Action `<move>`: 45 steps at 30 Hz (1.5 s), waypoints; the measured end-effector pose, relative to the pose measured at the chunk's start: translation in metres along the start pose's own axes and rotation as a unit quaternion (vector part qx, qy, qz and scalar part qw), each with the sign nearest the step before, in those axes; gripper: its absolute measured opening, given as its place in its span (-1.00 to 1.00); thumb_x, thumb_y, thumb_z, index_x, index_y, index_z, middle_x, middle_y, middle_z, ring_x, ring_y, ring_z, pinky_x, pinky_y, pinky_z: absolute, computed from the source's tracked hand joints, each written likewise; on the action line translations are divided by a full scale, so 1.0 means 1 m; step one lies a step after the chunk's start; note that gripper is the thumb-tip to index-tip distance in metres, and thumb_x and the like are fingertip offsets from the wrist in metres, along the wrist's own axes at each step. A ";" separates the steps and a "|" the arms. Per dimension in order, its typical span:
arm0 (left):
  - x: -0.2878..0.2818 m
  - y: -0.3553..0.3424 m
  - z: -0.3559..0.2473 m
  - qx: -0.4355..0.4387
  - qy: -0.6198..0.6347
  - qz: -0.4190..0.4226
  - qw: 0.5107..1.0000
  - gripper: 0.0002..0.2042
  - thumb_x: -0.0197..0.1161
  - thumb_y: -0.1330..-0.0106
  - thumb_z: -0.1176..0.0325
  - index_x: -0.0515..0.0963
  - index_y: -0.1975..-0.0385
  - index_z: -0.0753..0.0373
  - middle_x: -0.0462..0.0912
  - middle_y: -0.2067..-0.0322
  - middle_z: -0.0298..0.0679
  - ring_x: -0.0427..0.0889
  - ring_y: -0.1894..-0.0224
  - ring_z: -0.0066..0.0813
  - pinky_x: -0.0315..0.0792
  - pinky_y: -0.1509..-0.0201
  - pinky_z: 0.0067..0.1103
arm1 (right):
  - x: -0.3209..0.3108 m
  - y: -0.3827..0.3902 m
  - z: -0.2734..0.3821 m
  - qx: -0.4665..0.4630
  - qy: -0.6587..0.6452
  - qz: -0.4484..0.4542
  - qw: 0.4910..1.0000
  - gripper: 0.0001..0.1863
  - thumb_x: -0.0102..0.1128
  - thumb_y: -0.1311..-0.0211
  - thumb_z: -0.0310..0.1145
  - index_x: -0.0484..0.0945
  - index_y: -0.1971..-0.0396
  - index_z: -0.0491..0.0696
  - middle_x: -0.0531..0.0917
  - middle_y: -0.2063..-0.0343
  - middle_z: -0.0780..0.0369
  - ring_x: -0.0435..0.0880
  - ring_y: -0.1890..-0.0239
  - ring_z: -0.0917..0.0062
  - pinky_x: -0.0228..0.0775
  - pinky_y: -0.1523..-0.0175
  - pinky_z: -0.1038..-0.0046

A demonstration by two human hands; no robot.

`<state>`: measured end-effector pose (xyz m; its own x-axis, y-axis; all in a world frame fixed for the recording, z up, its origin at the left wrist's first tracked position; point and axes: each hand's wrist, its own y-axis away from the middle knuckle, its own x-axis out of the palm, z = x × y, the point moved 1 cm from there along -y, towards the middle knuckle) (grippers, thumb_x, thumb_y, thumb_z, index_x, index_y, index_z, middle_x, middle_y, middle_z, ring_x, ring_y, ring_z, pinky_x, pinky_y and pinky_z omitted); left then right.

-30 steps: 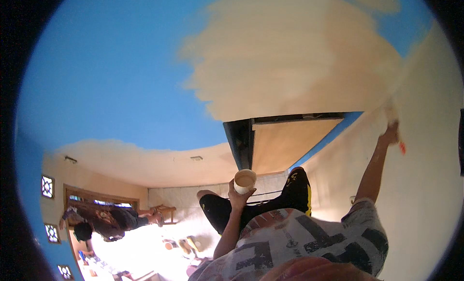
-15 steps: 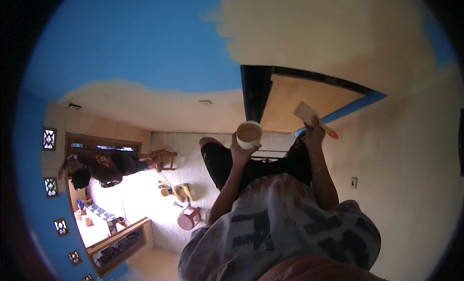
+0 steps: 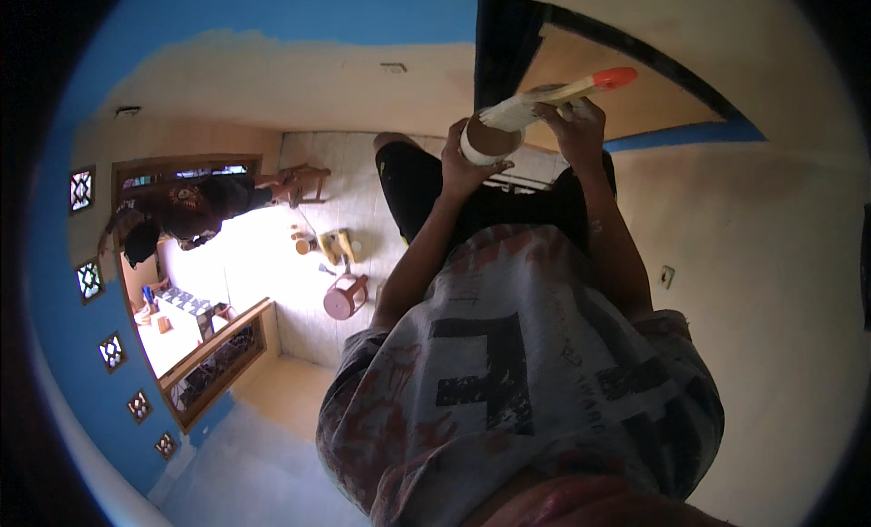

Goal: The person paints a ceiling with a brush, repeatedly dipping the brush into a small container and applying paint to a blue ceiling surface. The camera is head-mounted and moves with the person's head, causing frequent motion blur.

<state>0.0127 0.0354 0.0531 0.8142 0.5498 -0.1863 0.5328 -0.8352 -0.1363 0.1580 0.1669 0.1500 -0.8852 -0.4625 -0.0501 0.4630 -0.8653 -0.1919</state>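
Note:
My left hand (image 3: 461, 170) is wrapped round a white tub (image 3: 497, 159) of beige paint, its open top facing up. In my right hand (image 3: 578, 130) is a wide paintbrush (image 3: 510, 115) with a pale handle and a red end. Its bristles lie at the tub's far rim, over the opening; whether they touch the paint I cannot tell. Both hands are close together in front of my knees.
A dark-framed tan panel (image 3: 590, 60) is just beyond my hands. At the left another person (image 3: 195, 209) is up by a wooden stool (image 3: 310, 184). A reddish plastic stool (image 3: 343, 298) and a paint pot (image 3: 301, 245) stand on the tiled floor. A wall switch (image 3: 667, 277) is at the right.
The view has tilted, so the room sits higher in it. My right hand has brought the brush leftward to the tub and turned it, bristles now at the rim and red end pointing up and right.

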 end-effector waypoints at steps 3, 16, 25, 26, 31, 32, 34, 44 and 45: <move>0.001 0.002 -0.005 0.024 0.021 0.000 1.000 -0.09 0.71 0.36 0.24 0.32 -0.10 0.26 0.59 0.03 -0.11 0.59 -0.05 -0.27 0.50 -0.15 -0.38 | 0.006 0.003 -0.014 -0.054 0.036 0.079 0.995 -0.61 0.49 -0.03 -0.34 0.60 0.16 -0.17 0.71 0.27 0.20 0.67 0.20 0.56 0.51 0.04 0.48; -0.002 0.004 0.002 0.025 0.024 0.025 0.999 -0.09 0.69 0.26 0.27 0.26 -0.15 0.29 0.54 -0.04 -0.08 0.57 -0.09 -0.28 0.49 -0.18 -0.40 | 0.025 -0.004 -0.004 -0.198 0.194 0.183 0.943 -0.55 0.49 0.06 -0.35 0.59 0.10 -0.05 0.48 -0.12 0.18 0.40 -0.24 0.28 0.31 -0.28 0.28; -0.003 0.006 -0.011 0.017 -0.014 -0.003 1.000 -0.11 0.70 0.34 0.21 0.32 -0.08 0.25 0.58 0.06 -0.12 0.62 0.02 -0.30 0.52 -0.07 -0.42 | 0.033 -0.002 -0.006 -0.195 0.236 0.226 0.925 -0.52 0.48 0.09 -0.44 0.59 0.06 -0.01 0.41 -0.21 0.22 0.33 -0.29 0.26 0.27 -0.33 0.25; -0.003 0.006 -0.009 0.020 -0.019 -0.002 1.000 -0.11 0.70 0.34 0.21 0.32 -0.08 0.25 0.58 0.06 -0.12 0.62 0.03 -0.30 0.52 -0.07 -0.41 | 0.033 -0.002 -0.007 -0.200 0.246 0.229 0.920 -0.51 0.48 0.09 -0.43 0.59 0.05 -0.02 0.41 -0.20 0.22 0.33 -0.30 0.26 0.27 -0.32 0.26; -0.003 0.004 -0.005 0.029 -0.022 0.018 0.999 -0.07 0.69 0.28 0.15 0.28 -0.14 0.27 0.57 0.01 -0.10 0.61 -0.03 -0.28 0.52 -0.10 -0.41 | 0.031 -0.003 -0.005 -0.206 0.260 0.209 0.920 -0.52 0.50 0.08 -0.38 0.59 0.07 -0.05 0.47 -0.14 0.20 0.44 -0.21 0.30 0.35 -0.25 0.30; -0.003 0.003 -0.005 0.028 -0.020 0.018 0.999 -0.07 0.70 0.28 0.16 0.28 -0.14 0.28 0.56 0.00 -0.09 0.60 -0.04 -0.28 0.51 -0.12 -0.40 | 0.029 -0.003 -0.004 -0.190 0.242 0.198 0.931 -0.52 0.50 0.08 -0.39 0.60 0.07 -0.06 0.51 -0.11 0.20 0.49 -0.17 0.32 0.38 -0.22 0.32; -0.002 0.003 -0.004 0.032 -0.015 0.013 0.999 -0.06 0.70 0.29 0.19 0.28 -0.15 0.28 0.56 -0.02 -0.08 0.58 -0.06 -0.28 0.50 -0.15 -0.39 | 0.023 -0.003 -0.005 -0.143 0.192 0.164 0.957 -0.57 0.49 0.04 -0.37 0.62 0.11 -0.08 0.59 0.01 0.20 0.58 -0.04 0.39 0.44 -0.13 0.38; 0.008 0.004 0.013 0.025 0.014 -0.024 0.999 -0.08 0.71 0.37 0.22 0.33 -0.10 0.26 0.58 0.03 -0.10 0.58 -0.05 -0.27 0.48 -0.14 -0.39 | -0.008 0.017 -0.023 0.095 0.018 -0.054 0.994 -0.69 0.39 -0.16 -0.33 0.61 0.25 -0.27 0.71 0.39 0.14 0.66 0.46 0.61 0.50 0.41 0.54; 0.010 0.003 0.011 0.023 0.017 -0.021 0.999 -0.07 0.71 0.37 0.22 0.33 -0.11 0.26 0.59 0.03 -0.10 0.58 -0.05 -0.27 0.48 -0.14 -0.39 | -0.009 0.018 -0.024 0.107 -0.001 -0.058 0.993 -0.71 0.39 -0.16 -0.33 0.61 0.26 -0.26 0.70 0.41 0.16 0.66 0.46 0.62 0.49 0.41 0.55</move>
<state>0.0198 0.0380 0.0397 0.7998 0.5823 -0.1457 0.5556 -0.8100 -0.1878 0.1735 0.1600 0.1233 -0.9333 -0.3570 -0.0383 0.3566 -0.9341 0.0157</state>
